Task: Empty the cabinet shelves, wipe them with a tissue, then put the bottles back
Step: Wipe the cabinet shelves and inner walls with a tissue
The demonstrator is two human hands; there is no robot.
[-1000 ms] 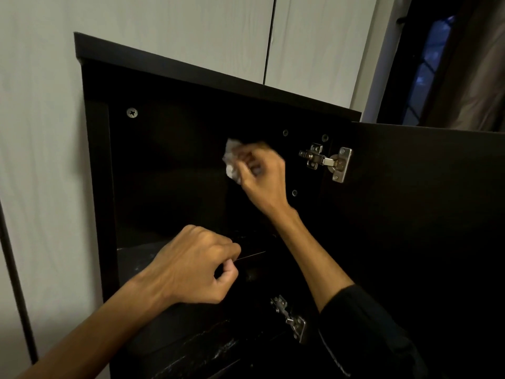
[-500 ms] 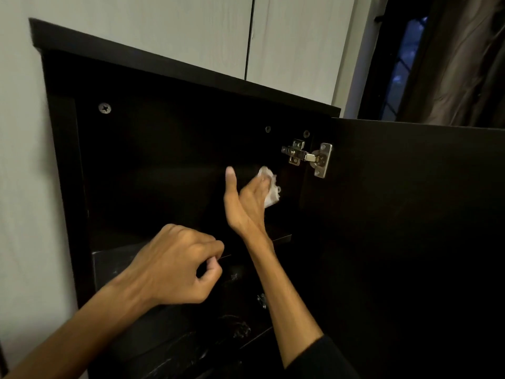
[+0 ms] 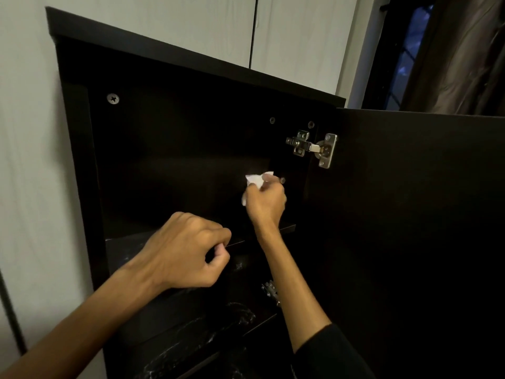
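Observation:
A dark cabinet (image 3: 191, 61) stands open before me, its top compartment holding no bottles. My right hand (image 3: 266, 202) reaches deep inside, near the back right corner, and grips a crumpled white tissue (image 3: 255, 180) that sticks out above the fingers. My left hand (image 3: 185, 255) hovers in front of the upper shelf's front edge (image 3: 288, 228), fingers curled with thumb against fingertips and nothing visible in them. No bottles are in view.
The cabinet door (image 3: 410, 214) swings open to the right on a metal hinge (image 3: 314, 146). A lower shelf (image 3: 196, 332) shows pale smears or dust. A second hinge (image 3: 270, 291) sits lower down. Pale wall panels lie behind, a dark window at the top right.
My right hand moved from high on the back wall down and to the right, then closed round the tissue with the hand turned knuckles-up. My left hand stayed curled in front of the shelf.

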